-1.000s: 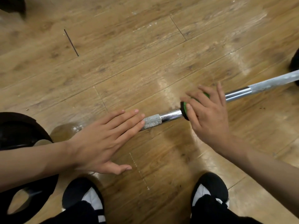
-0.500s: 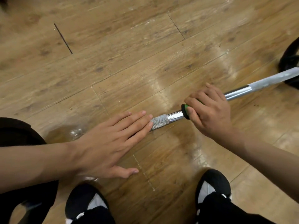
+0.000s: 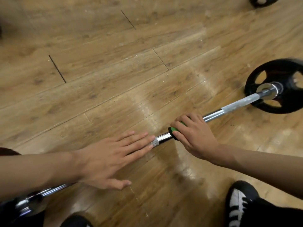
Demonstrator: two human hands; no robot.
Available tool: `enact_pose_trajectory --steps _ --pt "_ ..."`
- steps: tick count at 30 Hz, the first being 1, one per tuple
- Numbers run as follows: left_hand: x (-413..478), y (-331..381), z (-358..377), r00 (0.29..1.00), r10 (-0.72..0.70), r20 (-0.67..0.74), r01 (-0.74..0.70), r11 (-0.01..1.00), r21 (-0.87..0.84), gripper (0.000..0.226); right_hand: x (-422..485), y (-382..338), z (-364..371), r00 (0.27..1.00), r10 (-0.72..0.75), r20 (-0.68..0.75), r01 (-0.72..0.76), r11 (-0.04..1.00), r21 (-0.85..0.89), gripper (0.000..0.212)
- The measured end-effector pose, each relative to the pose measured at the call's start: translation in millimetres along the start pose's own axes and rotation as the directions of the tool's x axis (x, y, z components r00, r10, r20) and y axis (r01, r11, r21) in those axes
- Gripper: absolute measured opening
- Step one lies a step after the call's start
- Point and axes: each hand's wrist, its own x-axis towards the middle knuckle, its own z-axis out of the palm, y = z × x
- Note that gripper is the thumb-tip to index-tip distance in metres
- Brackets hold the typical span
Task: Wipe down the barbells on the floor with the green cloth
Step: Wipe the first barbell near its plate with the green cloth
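The barbell lies on the wooden floor, running on a slant from the lower left corner up to the right. Its chrome shaft shows between the 2 hands, with a short knurled band just at the left fingertips and a longer knurled stretch nearer the right end.

The left hand lies palm down over the shaft. Its 4 fingers are straight and close together, pointing along the bar, and rest flat on it without curling round it. The thumb sticks out toward the person, low over the floor; whether it touches the boards cannot be told.

The right hand grips the green cloth, which is wrapped round the shaft. The fingers curl over the top of the bar and the thumb closes in from the near side. Only a small green edge with a dark rim shows at the thumb side and between the fingers.

A black weight plate with cut-out grips sits on the bar's right end, behind a chrome collar. The bar's left end is blurred at the lower left corner. A second black plate is cut off by the top edge.

A black and white shoe stands at the lower right, and another shoe shows partly at the bottom edge.
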Motion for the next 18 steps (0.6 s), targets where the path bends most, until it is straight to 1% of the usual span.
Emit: enact_pose_trajectory --steps 3,6,9,13,15,18 --pt "3.2 4.3 -1.6 1.000 -0.021 0.013 0.021 1.000 0.008 0.101 -1.7 3.7 2.4 0.998 -0.041 -0.044 0.041 0.999 0.003 0.050" --pt "8.0 8.8 -9.9 0.997 -0.047 0.059 0.043 0.997 0.060 0.098 -3.2 19.6 -0.2 0.984 -0.175 -0.032 0.175 0.985 -0.006 0.048" --pt "18.2 13.4 -13.3 0.992 -0.068 0.106 0.057 0.993 0.105 0.094 -6.6 46.4 0.9 0.961 -0.278 -0.018 0.275 0.957 -0.089 0.044" --pt "41.0 19.2 -13.5 0.985 -0.101 0.141 0.079 0.985 0.152 0.086 -15.1 76.2 11.1 0.952 -0.294 -0.079 0.284 0.951 -0.122 0.047" --pt "54.1 19.6 -18.5 0.978 -0.110 0.175 0.078 0.980 0.184 0.082 -18.1 87.5 16.1 0.944 -0.304 -0.127 0.290 0.950 -0.119 0.049" --pt "77.5 19.9 -30.4 0.961 -0.134 0.243 0.088 0.978 0.191 0.079 -23.7 110.3 21.9 0.935 -0.277 -0.221 0.258 0.960 -0.109 0.047"
